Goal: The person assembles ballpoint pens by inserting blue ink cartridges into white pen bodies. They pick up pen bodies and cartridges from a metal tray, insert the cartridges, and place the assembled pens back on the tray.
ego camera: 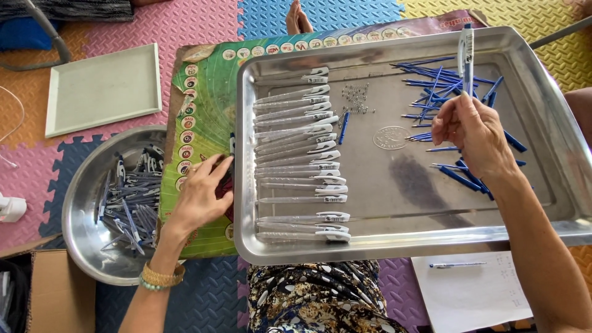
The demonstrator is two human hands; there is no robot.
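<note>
Nearest the camera, on the person's lap, lies a patterned dark cloth, with a white sheet of paper to its right; a single pen rests on that sheet. To the left stands the corner of a cardboard box. Just beyond, a round metal bowl holds a heap of finished pens.

The left hand, with a beaded bracelet at the wrist, rests on a green printed board at the left edge of a large steel tray. Its fingers are loosely curled, the tips touching a dark pen part that stands at the tray's rim; whether they actually pinch it cannot be told.

Inside the tray, a neat column of clear pen barrels with white clips lies side by side along the left half. A small cluster of tiny springs sits near the middle, toward the far side. On the right, blue refills are scattered loosely.

The right hand hovers over those refills, fingers closed around an upright pen with a white barrel and blue tip, held pointing away from the body.

Farther off, a pale square tray sits on the coloured foam floor mats, and someone's bare foot shows at the top edge.
</note>
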